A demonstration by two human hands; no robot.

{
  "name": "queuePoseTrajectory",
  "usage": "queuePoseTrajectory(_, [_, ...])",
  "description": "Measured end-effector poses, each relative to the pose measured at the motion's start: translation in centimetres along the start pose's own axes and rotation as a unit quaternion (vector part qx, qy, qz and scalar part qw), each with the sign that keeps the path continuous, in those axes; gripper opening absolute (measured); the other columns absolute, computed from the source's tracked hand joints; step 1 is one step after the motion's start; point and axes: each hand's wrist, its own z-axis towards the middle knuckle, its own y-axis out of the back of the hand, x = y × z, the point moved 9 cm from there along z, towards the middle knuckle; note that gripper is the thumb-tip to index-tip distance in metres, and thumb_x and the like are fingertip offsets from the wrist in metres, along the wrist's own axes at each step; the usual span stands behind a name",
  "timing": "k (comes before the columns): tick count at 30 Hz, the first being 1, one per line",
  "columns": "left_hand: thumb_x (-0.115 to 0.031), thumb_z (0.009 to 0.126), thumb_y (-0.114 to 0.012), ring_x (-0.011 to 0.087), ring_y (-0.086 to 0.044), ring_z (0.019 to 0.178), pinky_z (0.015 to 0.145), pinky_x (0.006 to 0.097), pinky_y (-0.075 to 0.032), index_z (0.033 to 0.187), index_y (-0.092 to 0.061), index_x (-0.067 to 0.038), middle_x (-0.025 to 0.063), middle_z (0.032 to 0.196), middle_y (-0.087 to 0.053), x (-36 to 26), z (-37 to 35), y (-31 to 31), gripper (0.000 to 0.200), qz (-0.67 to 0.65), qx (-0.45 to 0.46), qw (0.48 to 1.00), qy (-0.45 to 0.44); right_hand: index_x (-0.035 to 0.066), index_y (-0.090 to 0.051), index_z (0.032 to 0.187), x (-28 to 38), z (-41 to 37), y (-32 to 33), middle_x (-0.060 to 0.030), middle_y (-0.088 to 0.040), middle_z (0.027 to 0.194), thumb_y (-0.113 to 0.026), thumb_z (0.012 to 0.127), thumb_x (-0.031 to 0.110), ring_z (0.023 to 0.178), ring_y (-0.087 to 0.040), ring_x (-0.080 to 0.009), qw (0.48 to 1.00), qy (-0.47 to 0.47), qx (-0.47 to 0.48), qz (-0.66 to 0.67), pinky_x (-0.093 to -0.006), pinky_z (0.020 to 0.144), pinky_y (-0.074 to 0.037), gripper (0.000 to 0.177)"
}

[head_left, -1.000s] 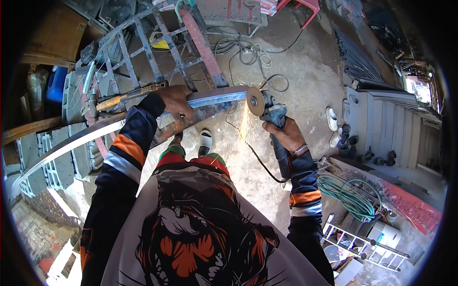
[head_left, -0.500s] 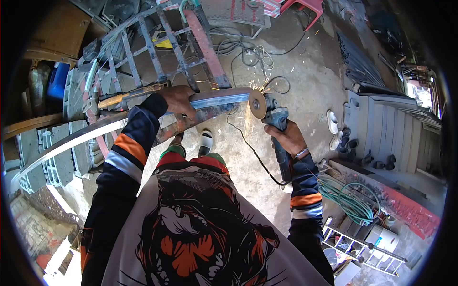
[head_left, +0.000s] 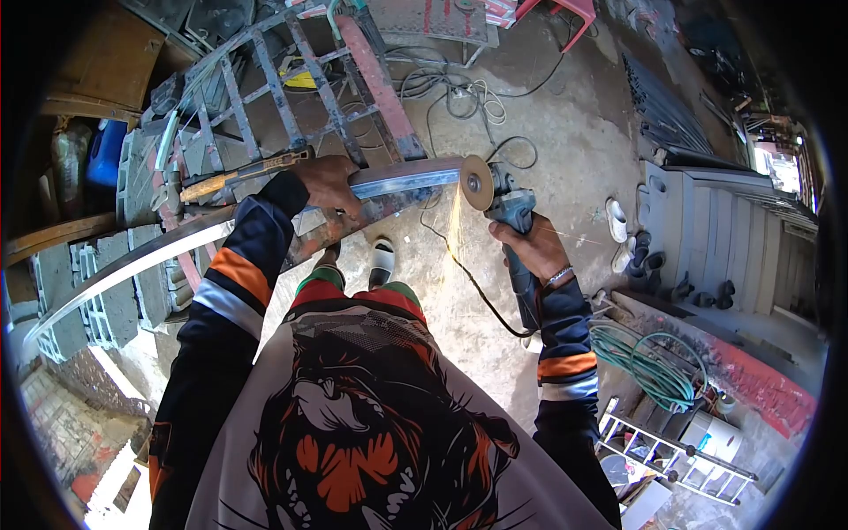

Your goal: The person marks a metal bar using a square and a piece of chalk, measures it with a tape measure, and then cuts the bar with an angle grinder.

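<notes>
My right hand [head_left: 534, 252] is closed around the body of an angle grinder [head_left: 511, 210]. Its round disc [head_left: 477, 183] meets the right end of a long metal bar [head_left: 406, 179], and sparks stream down from the contact. My left hand [head_left: 331, 187] grips that bar a short way left of the disc, fingers wrapped over it. Leftward the bar runs under my sleeve and on past the blocks. A hammer [head_left: 238, 175] with a wooden handle lies on the metal frame [head_left: 314, 84] just left of my left hand.
Concrete blocks [head_left: 106, 287] stand at the left. Black cables [head_left: 450, 93] coil on the floor ahead, and the grinder's cord [head_left: 477, 300] hangs near my feet. At right are shoes [head_left: 617, 221], a green hose [head_left: 658, 371] and a ladder [head_left: 671, 459]. A red stool [head_left: 565, 18] stands at the top.
The disc has shifted slightly up at the bar's end. Sparks that sprayed above and below the disc now fall mostly downward in a narrow stream. My left hand stays in place.
</notes>
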Motion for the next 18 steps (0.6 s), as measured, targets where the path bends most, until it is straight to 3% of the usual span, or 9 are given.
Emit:
queuePoseTrajectory(9, [-0.034,0.065,-0.088,0.0243,-0.072,0.086,0.08,0.0329,-0.056,0.118,-0.067,0.007,0.0167,0.098,-0.074,0.5,0.2,-0.2,0.071,-0.008,-0.004,1.0,0.013,0.001,-0.071,0.088,0.6,-0.5,-0.2,-0.0065,-0.067,0.067,-0.079,0.086,0.039,0.059,-0.066,-0.0155,0.999,-0.007,0.002,0.046,-0.0341,0.059,-0.052,0.039])
queuePoseTrajectory(12, [-0.034,0.066,-0.088,0.0233,-0.072,0.085,0.08,0.0327,-0.056,0.118,-0.067,0.007,0.0156,0.096,-0.075,0.5,0.3,-0.2,0.07,-0.004,0.0,1.0,0.007,0.0,-0.071,0.089,-0.2,-0.4,-0.3,-0.0069,-0.068,0.068,-0.079,0.085,0.039,0.06,-0.066,-0.0159,0.999,-0.028,0.009,0.03,-0.0342,0.059,-0.052,0.039])
queuePoseTrajectory(14, [-0.034,0.066,-0.088,0.0231,-0.072,0.085,0.08,0.0327,-0.056,0.118,-0.067,0.007,0.0154,0.096,-0.075,0.6,0.4,-0.2,0.07,-0.003,-0.003,1.0,-0.003,0.0,-0.071,0.09,-0.8,0.2,-0.4,-0.0074,-0.068,0.069,-0.079,0.084,0.039,0.064,-0.067,-0.017,0.999,0.035,-0.004,-0.006,-0.0345,0.061,-0.052,0.04])
queuePoseTrajectory(18, [-0.036,0.066,-0.088,0.0239,-0.072,0.087,0.08,0.0333,-0.056,0.118,-0.067,0.006,0.0158,0.096,-0.075,0.7,0.6,-0.4,0.071,-0.005,-0.001,1.0,-0.008,0.0,-0.071,0.091,-1.2,-0.3,-0.9,-0.0093,-0.07,0.072,-0.079,0.082,0.042,0.068,-0.069,-0.0195,1.0,0.001,0.014,0.009,-0.0357,0.064,-0.053,0.044])
